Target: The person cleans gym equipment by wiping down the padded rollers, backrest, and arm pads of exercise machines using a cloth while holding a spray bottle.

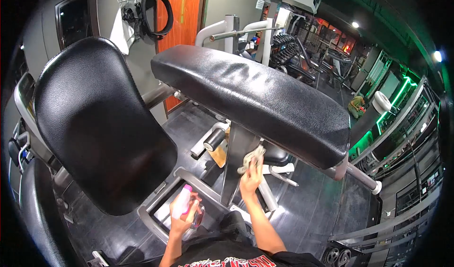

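Note:
My left hand (183, 216) is wrapped round a spray bottle (181, 202) with a pink-and-white top; part of a see-through body shows beside the fingers. In my right hand (250, 182) is a crumpled pale cloth (253, 158), held beside the dark upright post (233, 160) of an exercise machine. Whether the cloth touches the post I cannot tell. Above that hand runs the machine's long black pad (255, 94), with shiny patches on its top. A black padded seat back (94, 120) stands to the left of both hands.
A grey metal frame (150, 214) rests on the dark floor near my left hand. A bar end (376, 187) sticks out at the right. Farther back are a dumbbell rack (286, 49), an orange door (181, 25) and a black belt (163, 18) hanging on the wall.

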`<state>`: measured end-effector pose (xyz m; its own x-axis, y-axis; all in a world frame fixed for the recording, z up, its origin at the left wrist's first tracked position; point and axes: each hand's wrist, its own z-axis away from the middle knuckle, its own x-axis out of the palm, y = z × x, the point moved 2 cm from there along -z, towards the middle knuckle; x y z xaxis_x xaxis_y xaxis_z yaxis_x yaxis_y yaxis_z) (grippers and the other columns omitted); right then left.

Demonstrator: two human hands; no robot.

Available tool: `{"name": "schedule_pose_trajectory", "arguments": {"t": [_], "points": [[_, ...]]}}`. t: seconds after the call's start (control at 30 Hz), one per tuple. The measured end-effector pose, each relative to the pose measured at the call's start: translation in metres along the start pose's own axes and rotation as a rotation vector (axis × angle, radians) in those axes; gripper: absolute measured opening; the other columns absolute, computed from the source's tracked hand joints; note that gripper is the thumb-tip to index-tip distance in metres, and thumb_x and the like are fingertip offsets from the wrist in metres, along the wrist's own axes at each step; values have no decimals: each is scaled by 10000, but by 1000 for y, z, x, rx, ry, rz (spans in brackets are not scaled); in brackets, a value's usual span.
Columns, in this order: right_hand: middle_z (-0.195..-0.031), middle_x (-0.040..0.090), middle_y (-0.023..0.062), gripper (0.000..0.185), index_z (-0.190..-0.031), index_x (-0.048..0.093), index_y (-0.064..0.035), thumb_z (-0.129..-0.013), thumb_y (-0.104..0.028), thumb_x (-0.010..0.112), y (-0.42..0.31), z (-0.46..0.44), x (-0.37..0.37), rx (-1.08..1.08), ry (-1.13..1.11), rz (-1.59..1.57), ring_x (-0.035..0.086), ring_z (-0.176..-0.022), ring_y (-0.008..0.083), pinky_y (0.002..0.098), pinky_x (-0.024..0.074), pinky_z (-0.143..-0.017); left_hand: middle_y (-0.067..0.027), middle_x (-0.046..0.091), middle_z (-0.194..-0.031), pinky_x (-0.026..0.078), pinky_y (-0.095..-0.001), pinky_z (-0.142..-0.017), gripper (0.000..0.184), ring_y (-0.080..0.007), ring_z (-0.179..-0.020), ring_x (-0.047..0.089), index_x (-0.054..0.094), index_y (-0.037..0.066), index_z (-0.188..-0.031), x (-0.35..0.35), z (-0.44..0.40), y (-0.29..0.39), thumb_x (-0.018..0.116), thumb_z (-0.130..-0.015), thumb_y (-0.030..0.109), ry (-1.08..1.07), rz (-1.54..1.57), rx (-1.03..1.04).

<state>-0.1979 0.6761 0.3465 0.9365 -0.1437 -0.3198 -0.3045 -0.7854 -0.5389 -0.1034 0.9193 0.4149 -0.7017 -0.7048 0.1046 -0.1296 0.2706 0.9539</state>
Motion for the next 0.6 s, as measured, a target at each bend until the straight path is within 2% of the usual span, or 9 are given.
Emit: {"name": "schedule_pose_trajectory", "arguments": {"t": [0.17,0.2,0.3,0.33,0.4,0.47,0.5,0.53,0.6], "points": [[-1361,452,272,510,-1307,543,-54,-812,69,526,7,76,-11,137,-266,-39,453,-1227,448,441,380,-1027,-144,634,-863,505,-254,-580,201,-132,-602,610,564,-71,-1056,1,-1,-5,595,-858,-60,4,40,-4],[-1312,521,237,512,-1296,559,-61,-798,59,541,3,81,-15,135,-306,-22,523,-1166,406,424,417,-992,-144,634,-862,505,-254,-580,203,-132,-601,610,564,-71,-1059,1,-1,-5,594,-858,-62,0,32,3],[-1222,606,192,488,-1277,581,-71,-794,4,577,-27,75,-15,124,-313,-255,615,-1085,304,361,466,-947,-140,633,-859,505,-253,-578,207,-134,-601,611,564,-72,-1063,2,1,-5,592,-858,-65,-8,63,10],[-1269,584,178,468,-1307,539,-40,-842,-33,580,-45,61,-15,369,-446,-447,590,-1136,265,342,448,-974,-140,633,-859,505,-253,-578,207,-134,-601,611,564,-72,-1063,3,2,-6,592,-858,-65,-7,63,6],[-1180,635,132,405,-1287,534,-1,-897,-103,575,-76,33,1,422,-317,-554,624,-1052,205,315,497,-896,-136,634,-861,505,-253,-574,206,-137,-604,613,564,-72,-1061,1,5,-6,586,-856,-69,9,40,23],[-1138,632,83,398,-1271,524,-18,-944,-240,560,-73,21,28,1170,-435,-1259,635,-984,168,289,510,-856,-134,634,-863,506,-253,-573,206,-138,-605,614,565,-71,-1060,0,9,-1,584,-855,-69,24,60,2],[-1078,635,56,351,-1233,537,-55,-956,-271,536,-75,7,38,1214,-442,-1363,630,-941,135,269,518,-823,-131,634,-864,507,-253,-573,205,-138,-606,615,566,-71,-1060,0,10,0,583,-855,-70,36,82,-18],[-1047,641,46,299,-1196,545,-62,-954,-237,522,-90,-15,37,1441,-403,-1596,639,-894,138,262,533,-780,-131,634,-864,507,-253,-573,205,-138,-606,615,566,-71,-1060,0,11,-2,583,-855,-70,38,81,-18],[-953,655,32,234,-1097,585,-83,-958,-240,482,-93,-32,47,645,-333,-1376,647,-790,151,265,547,-715,-128,635,-866,509,-252,-574,203,-139,-610,617,569,-68,-1057,0,16,-9,583,-855,-65,15,79,-61]]}}
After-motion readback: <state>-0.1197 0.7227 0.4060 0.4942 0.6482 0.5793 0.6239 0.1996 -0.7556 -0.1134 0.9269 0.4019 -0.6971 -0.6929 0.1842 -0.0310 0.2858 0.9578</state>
